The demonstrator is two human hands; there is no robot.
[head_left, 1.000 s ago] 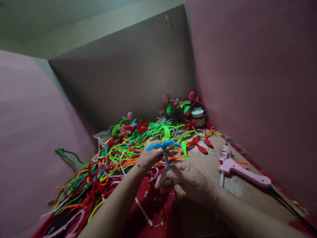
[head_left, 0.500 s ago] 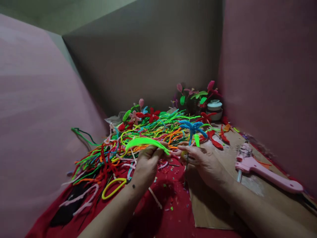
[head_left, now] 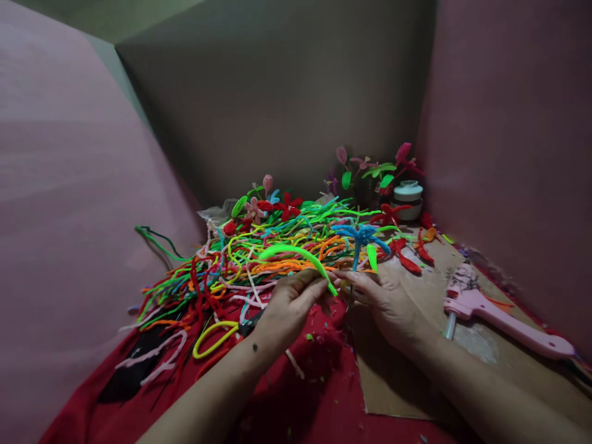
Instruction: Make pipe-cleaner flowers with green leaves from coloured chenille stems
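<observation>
Pinched in my left hand [head_left: 296, 303] is a bright green fuzzy leaf [head_left: 296, 251], its wide part arching to the left and its narrow end beside the fingers. My right hand [head_left: 383, 299] is closed round the stem of a blue fuzzy flower [head_left: 361, 235], which stands upright above the fingers. A smaller green leaf [head_left: 372, 258] shows just right of that stem. The fingertips of both hands are close together. What lies between them is too small to make out.
A heap of coloured pipe cleaners [head_left: 277, 240] spreads behind my hands. Yellow-handled scissors [head_left: 215, 339] lie left, on red cloth [head_left: 319, 394]. At right, a pink glue gun [head_left: 504, 320] rests on cardboard [head_left: 393, 388]. Finished flowers and a lidded jar [head_left: 407, 200] stand behind.
My left hand has moved right, towards my right hand, and the green leaf has tilted so its narrow end points more downward. My right hand still grips the blue flower. The view has shifted slightly.
</observation>
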